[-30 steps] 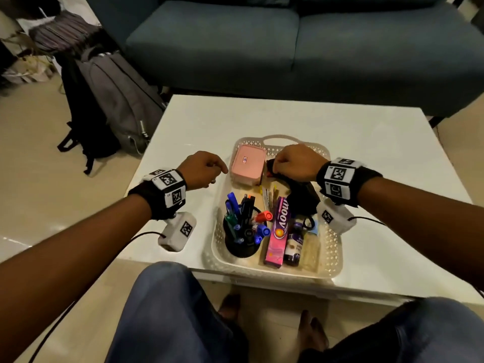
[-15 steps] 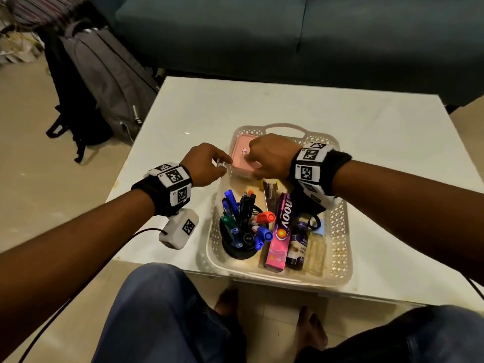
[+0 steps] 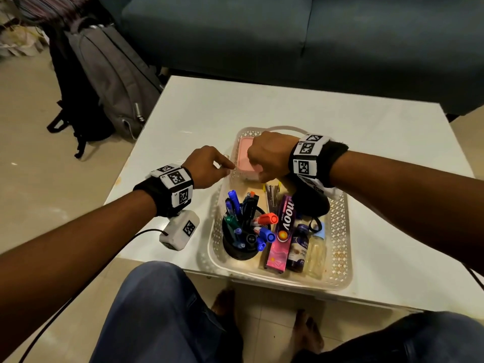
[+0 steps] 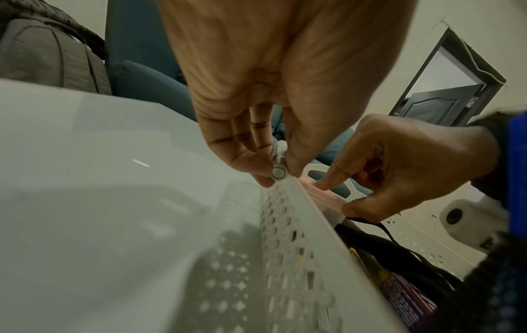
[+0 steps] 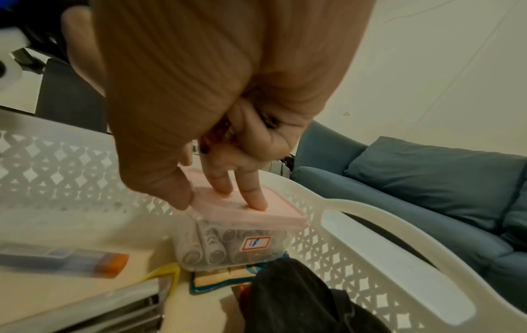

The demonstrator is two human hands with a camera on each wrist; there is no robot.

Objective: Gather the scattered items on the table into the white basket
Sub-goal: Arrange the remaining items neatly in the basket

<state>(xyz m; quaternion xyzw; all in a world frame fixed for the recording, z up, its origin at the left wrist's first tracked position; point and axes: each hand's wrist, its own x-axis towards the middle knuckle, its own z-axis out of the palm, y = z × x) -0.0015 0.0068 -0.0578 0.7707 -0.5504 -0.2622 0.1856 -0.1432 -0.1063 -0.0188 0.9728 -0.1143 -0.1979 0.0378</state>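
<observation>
Leftmost, the left hand [image 3: 207,167] hangs over the tabletop [image 3: 301,111] just outside the white basket [image 4: 288,225], fingers curled to pinch a small clear cylinder with a metal-ringed end [image 4: 278,172] right at the basket's left rim; it looks light, rigid and smooth, so a fingertip pinch across its sides suits it, though it could squirt out if squeezed hard. Next, inside the basket's far-left corner sits the pink-lidded box [image 5: 242,202], clear-walled and packed with what look like small round items, probably stiff and fairly heavy for its size, best taken by its side walls under the lid. To the right, the right hand [image 3: 269,155] presses two extended fingertips on that lid, thumb at its edge, while its curled fingers seem to tuck something reddish I cannot identify.
</observation>
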